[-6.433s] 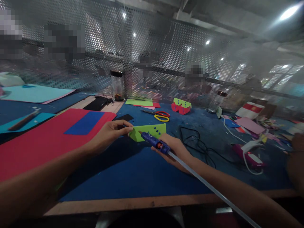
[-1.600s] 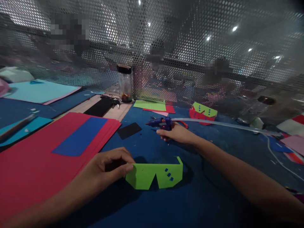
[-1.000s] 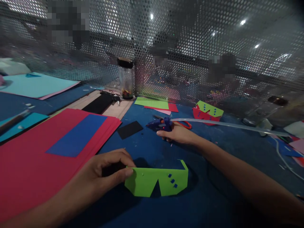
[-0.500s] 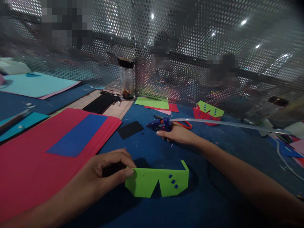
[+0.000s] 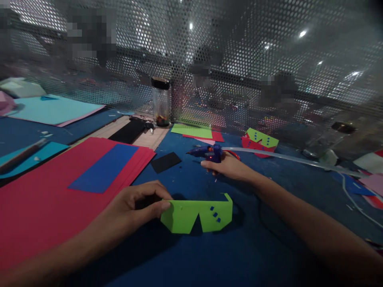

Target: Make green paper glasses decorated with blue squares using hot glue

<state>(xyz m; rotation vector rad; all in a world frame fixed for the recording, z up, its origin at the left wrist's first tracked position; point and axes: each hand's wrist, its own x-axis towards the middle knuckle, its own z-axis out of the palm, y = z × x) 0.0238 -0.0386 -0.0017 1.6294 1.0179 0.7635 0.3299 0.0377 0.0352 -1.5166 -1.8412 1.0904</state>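
My left hand (image 5: 140,204) pinches the left end of a green paper glasses cutout (image 5: 198,214) with three small blue squares on its right half. It stands on the blue mat (image 5: 191,255). Farther back, my right hand (image 5: 227,166) is closed round a blue glue gun (image 5: 207,152) held low over the mat, nozzle pointing left. A long clear glue stick (image 5: 287,159) trails from it to the right.
A stack of red sheets (image 5: 38,203) with a blue strip (image 5: 103,167) lies at left. A black scrap (image 5: 166,161), a jar (image 5: 160,101), green and red sheets (image 5: 193,131), another red and green glasses cutout (image 5: 259,140) and a perforated metal screen (image 5: 239,59) stand behind. Other people sit beyond the screen.
Since 6.4 s ago my right hand has carried the glue gun away from the green cutout to the back of the mat. In the last second little has moved.
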